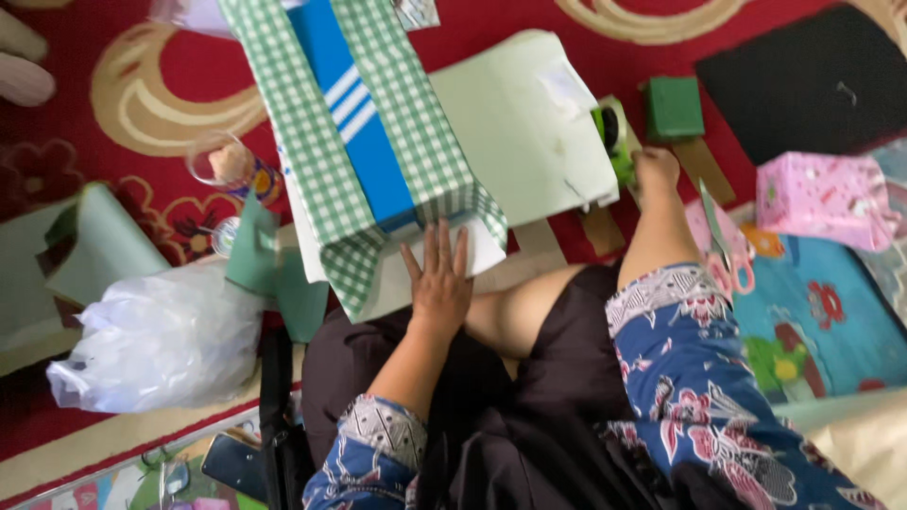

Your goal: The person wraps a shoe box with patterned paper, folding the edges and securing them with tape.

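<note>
Carpet: I sit on a red patterned carpet [142, 85], and my work lies on it in front of my knees.
Green paper sheet: a big pale green sheet [515, 123] lies flat under and to the right of the box, one corner running toward my right hand.
Box: the blue box with white stripes [359, 123], half wrapped in green checked paper [416, 113], lies straight ahead of my left hand. Its long axis runs away from me, leaning a little to the left, with the near end just beyond my fingertips.
Plastic bag: a crumpled white bag [156, 345] sits well off to my left.
Left hand: my left hand [439, 283] lies flat, fingers spread, pressing the white and checked paper at the near end of the box; it is by far the nearer hand.
Right hand: my right hand [655, 168] is stretched out to the right, closed near a green tape dispenser [614, 137]; I cannot tell whether it grips anything.
Scissors: pink-handled scissors [729, 250] lie just right of my right forearm.
</note>
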